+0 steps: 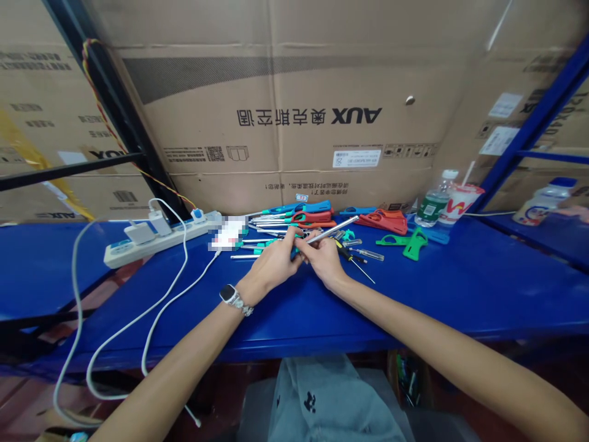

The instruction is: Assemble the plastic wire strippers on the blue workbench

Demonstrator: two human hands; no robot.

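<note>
My left hand (276, 263) and my right hand (326, 261) meet over the blue table, fingers closed around the lower end of a metal lighter tube (335, 227). The tube slants up to the right, and its bottom end is hidden by my fingers. Right beside my right hand lies a yellow-and-black screwdriver (344, 250). Behind my hands are several more metal tubes with teal ends (257, 250), partly covered. Past them are stacked blue lighter shells (313, 207) and red lighter shells (315, 217).
Orange-red shells (384, 221) and green shells (415, 244) lie to the right, before a water bottle (432, 205) and a cup with straw (460, 202). At left, a power strip (159, 239) trails white cables near a blurred-out phone-like object (229, 233). A cardboard wall (294, 80) rises behind.
</note>
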